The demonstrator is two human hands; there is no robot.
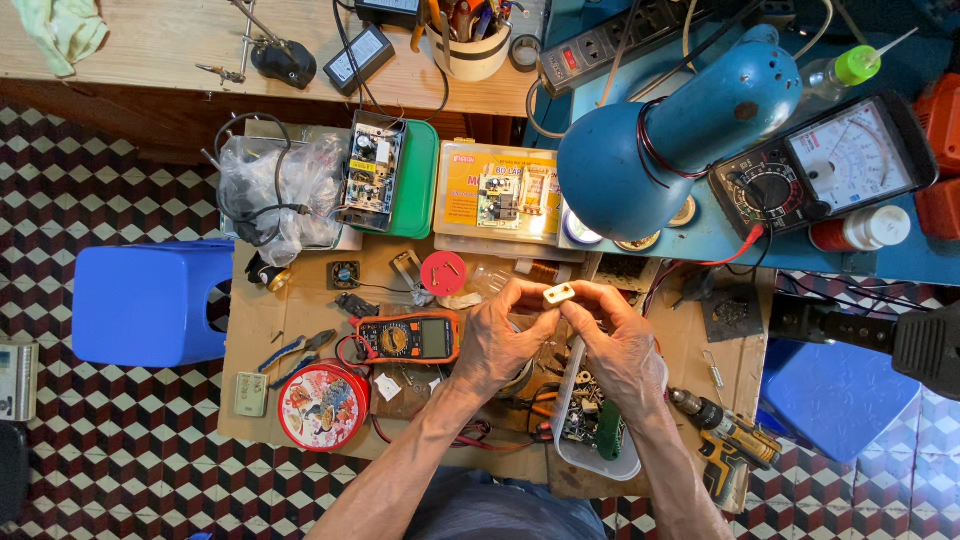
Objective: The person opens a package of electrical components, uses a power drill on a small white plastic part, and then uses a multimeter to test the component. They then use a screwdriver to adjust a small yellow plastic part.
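Observation:
My left hand [497, 342] and my right hand [618, 340] meet over a cluttered low table, fingertips pinched together on a small cream-coloured plastic part [559, 294]. Both hands grip it, one at each end. Under my right hand lies a clear plastic tray [592, 456] of small parts and a green circuit board. An orange digital multimeter [407, 338] rests just left of my left hand.
A blue desk lamp [672, 135] leans over the table's far side, beside an analog meter [828, 165]. A round red tin [322, 405], pliers [290, 352], a cordless drill [728, 440], a yellow parts box [497, 192] and a blue stool [150, 300] surround the work.

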